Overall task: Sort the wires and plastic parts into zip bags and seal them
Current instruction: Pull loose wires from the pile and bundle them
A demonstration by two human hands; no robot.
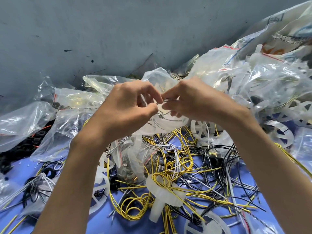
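While yellow wires (168, 168) lie tangled on the desk (101, 217) below, both the left hand (128, 105) and right hand (194, 102) pinch the mouth of a zip bag (162, 124), apparently holding grey wires (161, 115); limp, slippery film, best gripped along its stiffer seal strip

I see everything in bright, soft, even light with only faint shadows under the wires (177, 166) on the blue surface (20, 169), white glare on the clear bags (270, 78), sharp focus centrally, and wide-lens bending toward the edges.
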